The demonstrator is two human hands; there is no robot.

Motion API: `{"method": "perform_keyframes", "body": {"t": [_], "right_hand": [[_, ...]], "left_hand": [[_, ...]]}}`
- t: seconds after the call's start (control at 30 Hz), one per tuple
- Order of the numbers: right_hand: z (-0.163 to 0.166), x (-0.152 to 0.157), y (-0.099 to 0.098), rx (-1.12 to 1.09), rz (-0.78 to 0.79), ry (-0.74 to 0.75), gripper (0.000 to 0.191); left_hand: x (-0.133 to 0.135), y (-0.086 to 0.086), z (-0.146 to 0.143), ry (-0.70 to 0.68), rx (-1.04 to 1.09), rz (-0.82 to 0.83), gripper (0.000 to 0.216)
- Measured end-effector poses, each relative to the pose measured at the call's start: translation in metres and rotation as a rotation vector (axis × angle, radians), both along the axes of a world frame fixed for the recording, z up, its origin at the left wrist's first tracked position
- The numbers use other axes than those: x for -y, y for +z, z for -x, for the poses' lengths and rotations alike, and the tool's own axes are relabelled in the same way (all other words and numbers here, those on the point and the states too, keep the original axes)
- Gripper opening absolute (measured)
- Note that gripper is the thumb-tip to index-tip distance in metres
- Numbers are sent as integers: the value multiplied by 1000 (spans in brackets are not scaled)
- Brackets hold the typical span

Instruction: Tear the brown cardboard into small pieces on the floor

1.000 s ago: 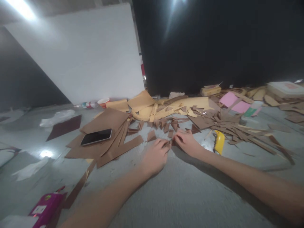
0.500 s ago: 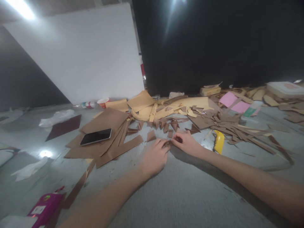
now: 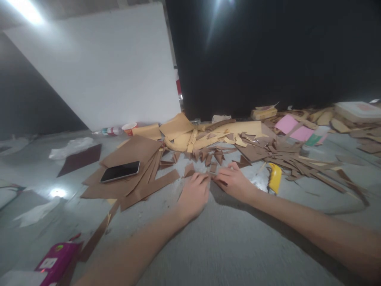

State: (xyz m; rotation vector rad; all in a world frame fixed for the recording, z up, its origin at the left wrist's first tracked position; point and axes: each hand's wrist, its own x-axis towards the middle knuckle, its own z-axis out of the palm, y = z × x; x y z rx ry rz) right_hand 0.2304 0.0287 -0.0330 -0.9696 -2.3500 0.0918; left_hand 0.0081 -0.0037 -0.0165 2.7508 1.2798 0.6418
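Note:
My left hand (image 3: pixel 195 194) is closed near the middle of the grey table (image 3: pixel 232 246), its fingertips pressed together at a small brown piece (image 3: pixel 211 174) of leather or card. From the other side my right hand (image 3: pixel 233 180) pinches at the same piece, and the fingers hide most of it. Just beyond the hands lie another small brown piece (image 3: pixel 189 170) and several folded brown triangles (image 3: pixel 218 155). A yellow-handled cutter (image 3: pixel 274 178) rests to the right of my right hand.
At left, a phone (image 3: pixel 120 171) lies on stacked brown sheets (image 3: pixel 133 153). Brown strips (image 3: pixel 300 163) are heaped at right, with yellow scraps (image 3: pixel 244 129) behind. A paper cup (image 3: pixel 129 127) stands at the back. A purple box (image 3: pixel 58 262) sits front left.
My right hand has turned slightly, with its fingers lower and more curled. The fingertips of both hands have shifted a little; the brown piece stays between them.

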Motion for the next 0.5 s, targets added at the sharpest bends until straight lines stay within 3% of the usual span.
{"method": "perform_keyframes", "body": {"t": [0.3,0.5], "right_hand": [[1,-2,2,55,7,8,33],[2,-6,1,-34,135,-72,26]], "left_hand": [[-1,1,-1,-9,-39,8,39],[-1,8,-1,-42,-37,29,37]]}}
